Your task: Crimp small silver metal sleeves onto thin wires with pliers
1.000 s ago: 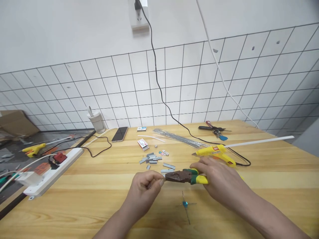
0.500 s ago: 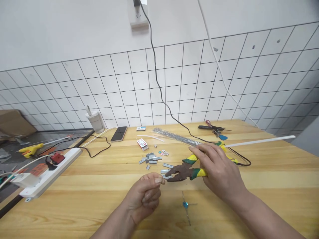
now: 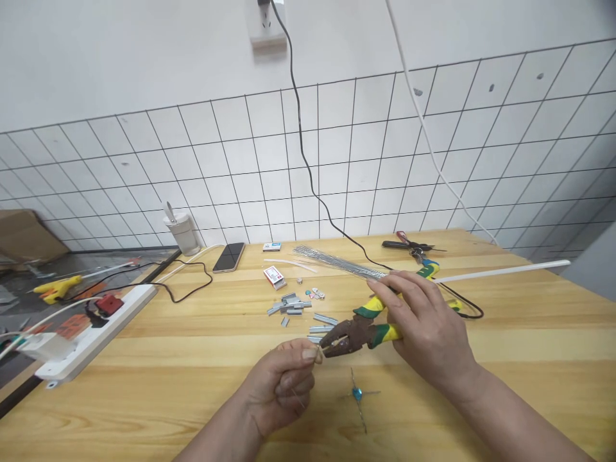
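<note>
My right hand (image 3: 423,327) grips the yellow-and-green handles of rusty brown pliers (image 3: 353,335), whose handles are spread and whose jaws point left. My left hand (image 3: 283,385) is closed in a pinch on a thin metal wire (image 3: 294,393); its upper end meets the pliers' jaws at my thumb tip. Both hands hover just above the wooden table (image 3: 168,385). A small blue piece with crossed wires (image 3: 357,394) lies on the table below the pliers. Strips of staples (image 3: 291,307) lie just beyond the hands.
A bundle of thin metal rods (image 3: 337,260), a yellow glue gun (image 3: 433,273) behind my right hand, a white glue stick (image 3: 505,271), scissors (image 3: 409,246), a phone (image 3: 230,256), small staple boxes (image 3: 274,276), a white power strip (image 3: 91,337) at left, and a white cup (image 3: 183,232) by the tiled wall.
The pliers' handles have spread and the jaws opened. They have tilted down toward my left fingertips, and the left hand has turned palm-up with the wire.
</note>
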Demonstrator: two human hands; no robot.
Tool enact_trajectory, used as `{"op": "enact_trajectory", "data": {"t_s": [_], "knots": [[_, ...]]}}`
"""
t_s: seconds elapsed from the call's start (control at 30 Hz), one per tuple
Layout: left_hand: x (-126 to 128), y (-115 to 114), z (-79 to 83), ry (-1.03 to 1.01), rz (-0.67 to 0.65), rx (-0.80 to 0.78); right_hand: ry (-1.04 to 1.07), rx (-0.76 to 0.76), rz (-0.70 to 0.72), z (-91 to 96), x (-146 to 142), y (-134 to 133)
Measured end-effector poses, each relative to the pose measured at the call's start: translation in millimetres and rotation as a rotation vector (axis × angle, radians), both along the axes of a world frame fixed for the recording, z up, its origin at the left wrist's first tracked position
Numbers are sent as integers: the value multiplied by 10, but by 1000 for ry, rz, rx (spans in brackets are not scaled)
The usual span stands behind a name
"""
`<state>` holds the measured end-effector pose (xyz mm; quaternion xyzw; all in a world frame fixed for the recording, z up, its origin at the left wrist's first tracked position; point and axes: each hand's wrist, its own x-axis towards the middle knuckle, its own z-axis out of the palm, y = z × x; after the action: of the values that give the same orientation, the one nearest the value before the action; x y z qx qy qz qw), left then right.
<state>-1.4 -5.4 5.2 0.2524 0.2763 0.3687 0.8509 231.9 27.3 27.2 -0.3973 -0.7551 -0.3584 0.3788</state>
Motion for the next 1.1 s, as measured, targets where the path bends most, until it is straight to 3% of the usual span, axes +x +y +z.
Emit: {"op": "enact_trajectory", "data": {"t_s": [0.83,1.1], "knots": [[-5,-9,29,-38,-71,-82,-31,33,-2,-28,19,38],[-31,13,20,-140,-149,-166,-10,63,5,-63,24,70]]}}
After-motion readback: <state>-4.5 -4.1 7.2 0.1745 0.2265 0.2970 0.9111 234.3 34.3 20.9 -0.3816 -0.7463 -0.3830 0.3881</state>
